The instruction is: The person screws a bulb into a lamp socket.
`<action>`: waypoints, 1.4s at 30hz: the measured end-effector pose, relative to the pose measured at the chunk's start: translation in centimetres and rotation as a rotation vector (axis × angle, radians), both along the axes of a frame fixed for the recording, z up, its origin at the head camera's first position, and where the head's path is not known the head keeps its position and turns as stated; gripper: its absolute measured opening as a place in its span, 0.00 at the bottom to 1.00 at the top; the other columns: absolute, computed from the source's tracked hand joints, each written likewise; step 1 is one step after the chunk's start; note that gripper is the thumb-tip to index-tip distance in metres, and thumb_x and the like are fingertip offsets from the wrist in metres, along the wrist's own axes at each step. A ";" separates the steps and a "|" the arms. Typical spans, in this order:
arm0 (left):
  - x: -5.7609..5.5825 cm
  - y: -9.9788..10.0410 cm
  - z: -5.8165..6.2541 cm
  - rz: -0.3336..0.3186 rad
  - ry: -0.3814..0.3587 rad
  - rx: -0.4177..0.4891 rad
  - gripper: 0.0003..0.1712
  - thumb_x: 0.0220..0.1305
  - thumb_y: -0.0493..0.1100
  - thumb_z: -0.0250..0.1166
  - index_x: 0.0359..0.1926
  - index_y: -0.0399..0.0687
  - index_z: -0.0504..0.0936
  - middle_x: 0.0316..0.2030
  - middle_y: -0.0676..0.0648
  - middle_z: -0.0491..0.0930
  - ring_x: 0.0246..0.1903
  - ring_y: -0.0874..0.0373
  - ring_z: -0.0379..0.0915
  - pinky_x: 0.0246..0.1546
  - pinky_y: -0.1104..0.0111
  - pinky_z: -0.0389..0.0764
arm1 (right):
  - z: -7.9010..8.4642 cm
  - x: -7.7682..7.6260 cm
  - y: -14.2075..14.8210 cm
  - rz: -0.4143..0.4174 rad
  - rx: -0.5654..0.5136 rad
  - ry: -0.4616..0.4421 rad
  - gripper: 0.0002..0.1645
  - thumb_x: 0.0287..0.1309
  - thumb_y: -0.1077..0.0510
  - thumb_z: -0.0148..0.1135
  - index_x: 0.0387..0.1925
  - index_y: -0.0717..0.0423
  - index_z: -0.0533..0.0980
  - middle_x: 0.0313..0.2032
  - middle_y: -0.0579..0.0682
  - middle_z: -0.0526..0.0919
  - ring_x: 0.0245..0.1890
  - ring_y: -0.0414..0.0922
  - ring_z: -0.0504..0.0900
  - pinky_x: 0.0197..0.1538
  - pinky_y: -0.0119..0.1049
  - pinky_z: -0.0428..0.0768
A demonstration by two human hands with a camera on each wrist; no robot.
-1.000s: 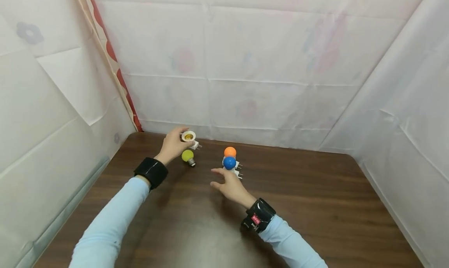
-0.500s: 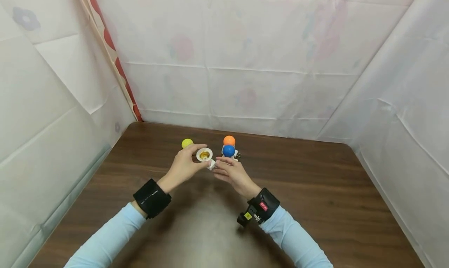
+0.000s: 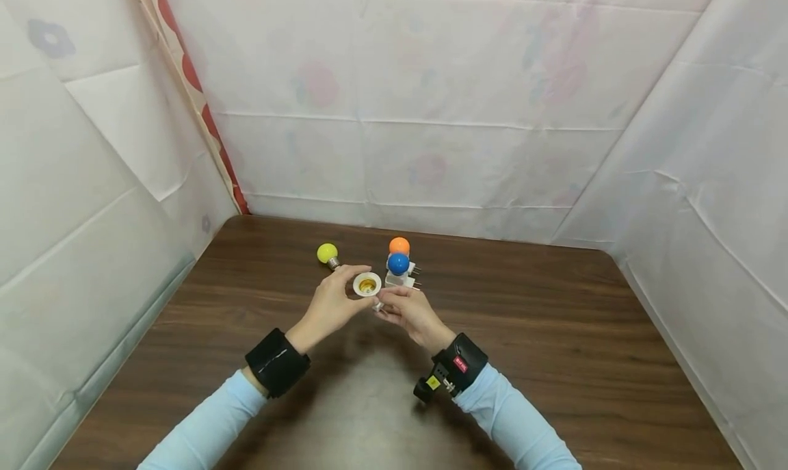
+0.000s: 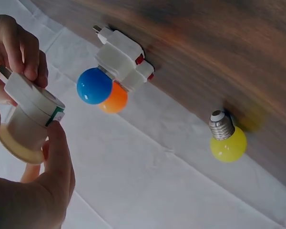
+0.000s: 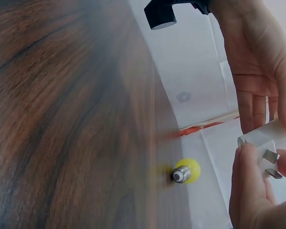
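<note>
Both hands hold a white plug-in lamp socket [image 3: 367, 276] above the table. My left hand [image 3: 331, 302] grips its round body between thumb and fingers, the brass-lined opening facing up. At the plug end, my right hand [image 3: 416, 314] pinches the socket's block; two flat metal prongs [image 5: 270, 156] show between its fingers in the right wrist view. A yellow bulb [image 3: 327, 253] with a silver screw base lies beyond the left hand. Close behind the right hand, a blue bulb [image 3: 398, 263] and an orange bulb [image 3: 399, 245] sit in two similar white sockets [image 4: 121, 55].
The brown wooden table [image 3: 554, 333] has white cloth [image 3: 480, 94] behind it and at both sides. A red-edged strip [image 3: 209, 124] runs down the back left corner. Black bands with cameras [image 3: 460, 364] circle the wrists.
My left hand has brought the socket right and nearer, away from the yellow bulb. My right hand has moved from beside the blue bulb's socket to the held socket's plug end and grasped it.
</note>
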State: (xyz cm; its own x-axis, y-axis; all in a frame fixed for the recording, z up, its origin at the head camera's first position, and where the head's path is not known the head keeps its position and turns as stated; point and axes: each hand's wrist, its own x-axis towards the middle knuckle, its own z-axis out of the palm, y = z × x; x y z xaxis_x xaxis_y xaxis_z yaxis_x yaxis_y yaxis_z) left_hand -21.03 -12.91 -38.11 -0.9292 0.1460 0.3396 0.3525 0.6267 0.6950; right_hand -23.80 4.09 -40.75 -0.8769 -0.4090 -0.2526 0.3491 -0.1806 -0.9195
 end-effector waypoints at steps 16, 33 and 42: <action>0.3 -1.3 -2.6 -0.249 -0.197 0.183 0.37 0.50 0.39 0.70 0.62 0.48 0.66 0.57 0.41 0.71 0.54 0.45 0.72 0.52 0.55 0.75 | -0.3 -0.2 2.1 0.111 0.163 0.027 0.19 0.60 0.62 0.56 0.51 0.70 0.73 0.39 0.52 0.81 0.36 0.41 0.82 0.46 0.37 0.81; 0.9 0.7 -3.6 -0.175 -0.155 0.224 0.31 0.48 0.32 0.69 0.56 0.42 0.73 0.47 0.41 0.79 0.45 0.50 0.78 0.44 0.65 0.80 | -1.1 0.6 3.9 0.097 0.114 -0.016 0.23 0.59 0.59 0.58 0.52 0.69 0.71 0.41 0.53 0.80 0.39 0.43 0.82 0.48 0.38 0.80; 1.0 1.4 -3.9 -0.199 -0.160 0.228 0.28 0.49 0.33 0.69 0.54 0.44 0.74 0.48 0.43 0.79 0.46 0.50 0.78 0.45 0.62 0.80 | -1.6 1.4 4.5 0.072 0.022 -0.062 0.24 0.58 0.65 0.57 0.54 0.71 0.67 0.40 0.52 0.79 0.39 0.41 0.82 0.48 0.35 0.80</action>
State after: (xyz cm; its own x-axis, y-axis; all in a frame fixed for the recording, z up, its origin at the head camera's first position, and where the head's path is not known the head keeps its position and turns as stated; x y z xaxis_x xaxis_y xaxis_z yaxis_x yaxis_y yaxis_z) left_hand -20.04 -11.53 -42.05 -0.9344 0.2666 0.2363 0.3271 0.3787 0.8658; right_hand -22.45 8.56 -42.34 -0.8280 -0.4639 -0.3149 0.4168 -0.1335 -0.8992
